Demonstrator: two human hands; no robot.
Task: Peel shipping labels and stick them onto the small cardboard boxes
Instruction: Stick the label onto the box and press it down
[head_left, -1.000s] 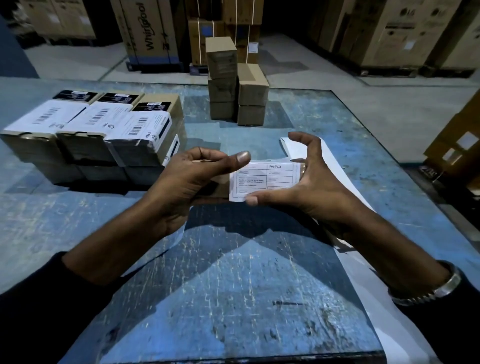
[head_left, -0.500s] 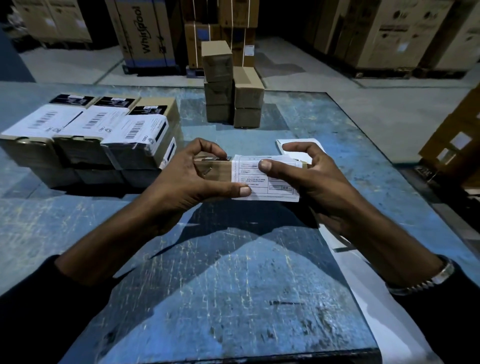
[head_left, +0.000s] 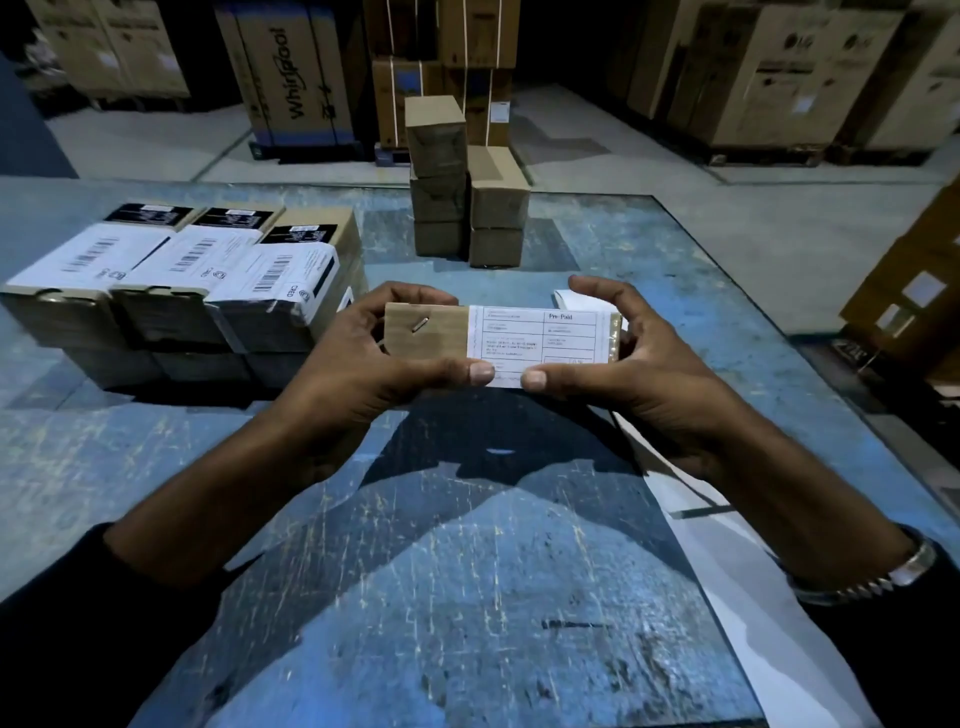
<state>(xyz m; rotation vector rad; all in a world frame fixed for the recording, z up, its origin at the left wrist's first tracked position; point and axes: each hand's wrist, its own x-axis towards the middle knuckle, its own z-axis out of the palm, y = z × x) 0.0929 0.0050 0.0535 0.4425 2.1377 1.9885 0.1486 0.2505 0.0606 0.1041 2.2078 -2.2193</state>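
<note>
Holding the small cardboard box (head_left: 426, 332) between both hands, I pinch with my left hand (head_left: 363, 364) and right hand (head_left: 623, 358), thumbs pressing the shipping label (head_left: 540, 338) flat so it sticks. Beneath my grip lies the worn blue table (head_left: 467, 597); beyond it, stacked plain boxes (head_left: 467, 187).

A small cardboard box (head_left: 427, 332) is held lengthwise at the centre of the frame, above the blue counter (head_left: 467, 571), its brown face turned up with a metal staple (head_left: 420, 324) showing. A white shipping label (head_left: 537, 340) marked "Pre-Paid" covers its right half, its lower edge hanging over the near side. Plain small boxes (head_left: 465, 187) stand stacked at upper centre. Labelled boxes (head_left: 171, 280) sit in rows at the left.
</note>
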